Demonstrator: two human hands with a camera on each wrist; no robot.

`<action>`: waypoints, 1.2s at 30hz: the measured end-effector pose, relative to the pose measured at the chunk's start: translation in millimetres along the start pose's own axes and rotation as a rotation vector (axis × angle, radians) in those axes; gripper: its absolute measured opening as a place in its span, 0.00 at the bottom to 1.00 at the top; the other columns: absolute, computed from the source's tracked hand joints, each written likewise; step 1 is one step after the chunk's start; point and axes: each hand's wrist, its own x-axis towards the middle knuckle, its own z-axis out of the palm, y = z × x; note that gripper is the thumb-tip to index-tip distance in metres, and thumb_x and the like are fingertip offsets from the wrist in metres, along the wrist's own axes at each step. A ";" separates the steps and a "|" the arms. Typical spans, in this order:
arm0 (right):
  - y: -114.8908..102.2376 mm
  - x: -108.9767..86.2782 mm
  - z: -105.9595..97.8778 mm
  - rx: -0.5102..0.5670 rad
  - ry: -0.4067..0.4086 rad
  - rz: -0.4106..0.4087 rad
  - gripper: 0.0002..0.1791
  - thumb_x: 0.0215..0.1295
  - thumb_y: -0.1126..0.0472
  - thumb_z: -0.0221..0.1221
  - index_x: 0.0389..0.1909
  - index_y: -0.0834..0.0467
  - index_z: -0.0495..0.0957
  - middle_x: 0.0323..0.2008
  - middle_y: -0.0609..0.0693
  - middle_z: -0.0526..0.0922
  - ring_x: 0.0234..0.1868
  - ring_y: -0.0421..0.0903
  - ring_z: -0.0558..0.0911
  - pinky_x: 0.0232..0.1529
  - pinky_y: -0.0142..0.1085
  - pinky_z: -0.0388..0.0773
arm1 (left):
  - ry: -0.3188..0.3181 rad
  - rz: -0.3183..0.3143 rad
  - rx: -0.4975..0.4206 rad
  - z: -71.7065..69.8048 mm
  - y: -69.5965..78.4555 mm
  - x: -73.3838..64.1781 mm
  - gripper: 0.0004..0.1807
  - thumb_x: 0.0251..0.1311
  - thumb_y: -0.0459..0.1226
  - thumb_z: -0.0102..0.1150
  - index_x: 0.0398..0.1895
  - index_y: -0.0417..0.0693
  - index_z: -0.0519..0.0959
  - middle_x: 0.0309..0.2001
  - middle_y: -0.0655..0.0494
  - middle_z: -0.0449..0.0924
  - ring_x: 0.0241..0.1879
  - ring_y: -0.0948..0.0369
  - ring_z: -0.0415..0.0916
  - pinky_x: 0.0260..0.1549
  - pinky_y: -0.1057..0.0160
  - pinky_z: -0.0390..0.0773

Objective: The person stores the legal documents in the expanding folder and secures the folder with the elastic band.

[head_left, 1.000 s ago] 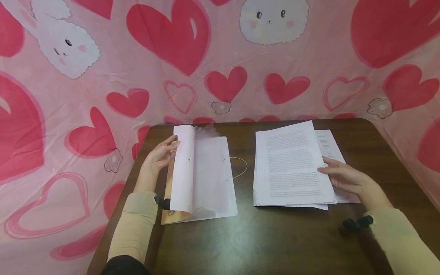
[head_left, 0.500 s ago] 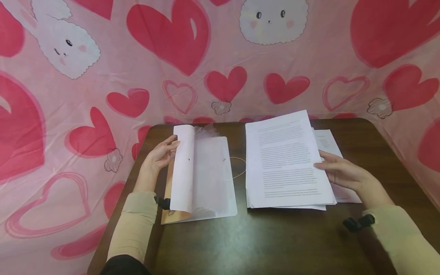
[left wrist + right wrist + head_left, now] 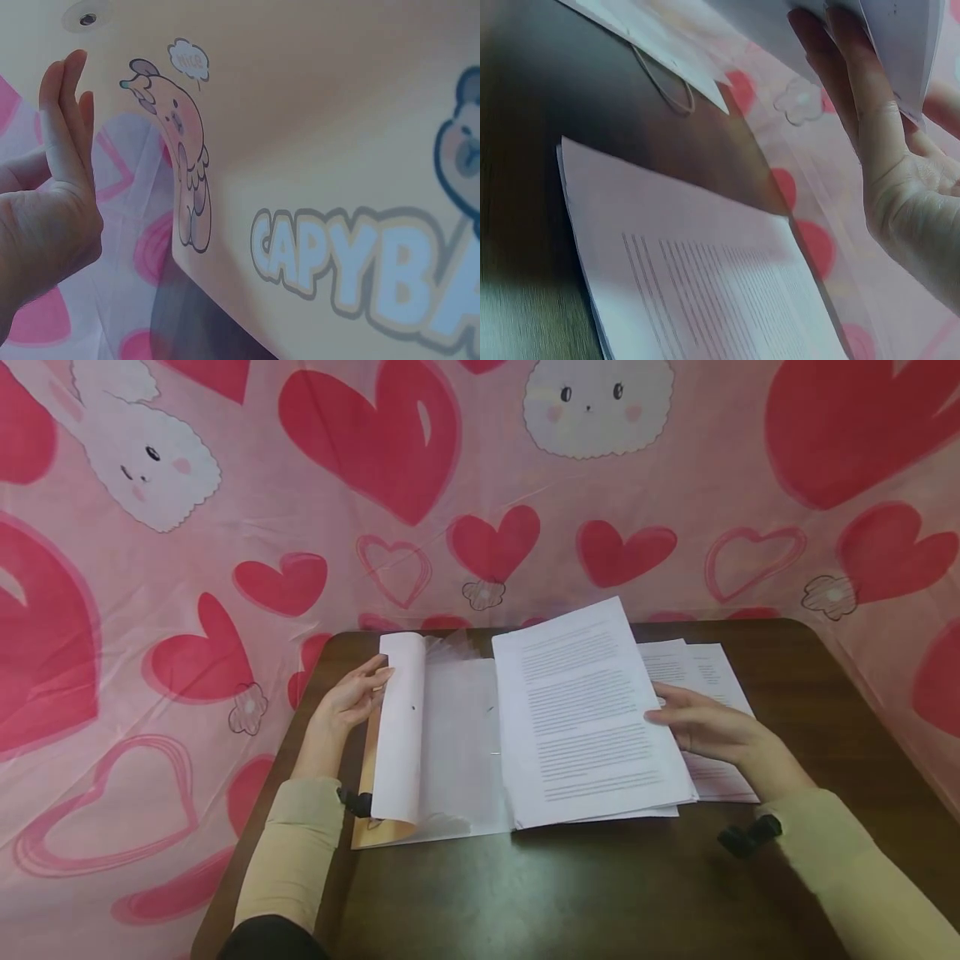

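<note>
In the head view, an opened folder (image 3: 459, 743) lies at the left with clear sheets inside. Its cover (image 3: 397, 727) is curled up at the left; the left wrist view shows capybara print and "CAPYBA" lettering on it. My left hand (image 3: 351, 700) supports the cover's outer side; in the left wrist view its fingers (image 3: 71, 124) look straight. Pinched by its right edge in my right hand (image 3: 712, 731), a stack of printed papers (image 3: 581, 718) is tilted and lifted, overlapping the folder's right edge. Thumb on the front, other fingers behind.
More printed papers (image 3: 720, 777) lie on the dark wooden table (image 3: 570, 893), beneath and right of the lifted stack. A thin elastic cord loop (image 3: 667, 86) sticks out from the folder. Behind the table hangs a pink cloth (image 3: 645, 485) with hearts and rabbits.
My right hand has lifted the stack of papers and carried it left, over the folder's right edge and cord. Papers beneath are uncovered. My left hand and the cover stay put.
</note>
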 end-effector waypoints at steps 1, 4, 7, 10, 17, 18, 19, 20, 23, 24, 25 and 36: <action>0.3 3.7 1.3 -0.006 0.008 0.005 0.33 0.87 0.73 0.34 0.80 0.44 0.68 0.69 0.50 0.86 0.65 0.50 0.90 0.63 0.44 0.89 | -0.001 0.000 -0.002 0.0 0.1 0.0 0.42 0.86 0.26 0.37 0.93 0.52 0.33 0.56 0.57 0.67 0.32 0.69 0.74 0.32 0.76 0.77; 1.3 13.9 5.1 -0.020 0.036 0.025 0.32 0.87 0.73 0.36 0.79 0.44 0.69 0.68 0.49 0.87 0.63 0.49 0.90 0.62 0.44 0.90 | -0.002 -0.002 -0.007 0.3 0.3 0.0 0.42 0.86 0.26 0.37 0.93 0.53 0.33 0.57 0.57 0.65 0.32 0.69 0.74 0.32 0.76 0.78; 1.3 21.7 9.4 -0.023 0.053 0.043 0.31 0.87 0.73 0.38 0.79 0.44 0.68 0.67 0.49 0.87 0.62 0.49 0.91 0.62 0.43 0.90 | -0.003 -0.001 -0.008 0.2 0.8 0.4 0.42 0.86 0.26 0.37 0.93 0.53 0.33 0.57 0.56 0.66 0.33 0.69 0.76 0.34 0.76 0.80; -0.5 26.9 14.0 -0.022 0.056 0.049 0.30 0.86 0.72 0.39 0.78 0.44 0.66 0.66 0.49 0.88 0.62 0.49 0.91 0.61 0.43 0.90 | -0.001 -0.001 -0.009 -0.2 0.9 0.8 0.42 0.86 0.26 0.37 0.93 0.53 0.33 0.59 0.56 0.66 0.34 0.69 0.78 0.35 0.76 0.82; -5.8 32.3 19.3 -0.044 0.050 0.043 0.30 0.86 0.72 0.40 0.79 0.44 0.65 0.66 0.49 0.88 0.62 0.49 0.91 0.61 0.44 0.90 | 0.013 -0.007 -0.013 -0.1 -0.1 1.7 0.42 0.85 0.26 0.40 0.93 0.53 0.36 0.62 0.55 0.64 0.34 0.68 0.80 0.35 0.75 0.84; -6.5 32.7 19.3 -0.045 0.044 0.040 0.30 0.86 0.72 0.39 0.79 0.44 0.64 0.67 0.49 0.88 0.62 0.49 0.91 0.61 0.44 0.90 | 0.012 -0.006 -0.009 -0.3 -0.3 1.9 0.42 0.85 0.26 0.40 0.93 0.52 0.36 0.62 0.55 0.64 0.35 0.67 0.80 0.36 0.75 0.84; -7.4 32.9 19.5 -0.044 0.033 0.035 0.31 0.86 0.72 0.39 0.79 0.44 0.65 0.67 0.49 0.88 0.62 0.49 0.91 0.61 0.44 0.90 | 0.010 -0.006 -0.008 -0.3 -0.4 1.7 0.42 0.85 0.27 0.40 0.93 0.53 0.36 0.62 0.55 0.64 0.35 0.67 0.80 0.37 0.75 0.85; -8.3 32.9 19.5 -0.042 0.027 0.030 0.31 0.86 0.72 0.38 0.79 0.44 0.65 0.67 0.49 0.88 0.62 0.49 0.91 0.61 0.44 0.90 | 0.010 -0.007 -0.006 -0.4 -0.6 1.4 0.42 0.85 0.27 0.41 0.93 0.53 0.36 0.62 0.55 0.65 0.36 0.67 0.81 0.37 0.75 0.85; -10.6 33.6 20.0 -0.047 0.026 0.019 0.30 0.86 0.72 0.38 0.79 0.44 0.66 0.66 0.49 0.88 0.61 0.48 0.91 0.60 0.43 0.91 | 0.007 -0.005 -0.004 -0.1 -0.7 0.4 0.42 0.85 0.27 0.41 0.93 0.53 0.36 0.63 0.56 0.65 0.38 0.67 0.81 0.39 0.75 0.85; -11.1 34.2 20.3 -0.052 0.033 0.019 0.30 0.86 0.72 0.39 0.79 0.45 0.66 0.66 0.49 0.88 0.61 0.48 0.91 0.60 0.43 0.91 | 0.004 -0.004 -0.005 0.0 -0.4 -0.2 0.43 0.85 0.27 0.41 0.93 0.53 0.36 0.62 0.56 0.65 0.38 0.67 0.81 0.39 0.75 0.86; -11.4 34.7 20.7 -0.057 0.047 0.025 0.30 0.86 0.72 0.39 0.79 0.45 0.66 0.65 0.49 0.88 0.60 0.48 0.91 0.59 0.43 0.91 | 0.006 -0.002 -0.005 0.2 -0.1 -0.9 0.43 0.85 0.27 0.42 0.93 0.53 0.36 0.62 0.56 0.66 0.37 0.67 0.81 0.38 0.75 0.85; -11.9 25.2 16.7 -0.073 0.126 0.027 0.29 0.87 0.71 0.43 0.79 0.44 0.64 0.64 0.48 0.89 0.60 0.47 0.91 0.60 0.43 0.91 | 0.000 0.011 -0.032 1.9 4.3 -2.1 0.44 0.84 0.25 0.42 0.93 0.52 0.34 0.48 0.56 0.80 0.37 0.66 0.85 0.40 0.72 0.88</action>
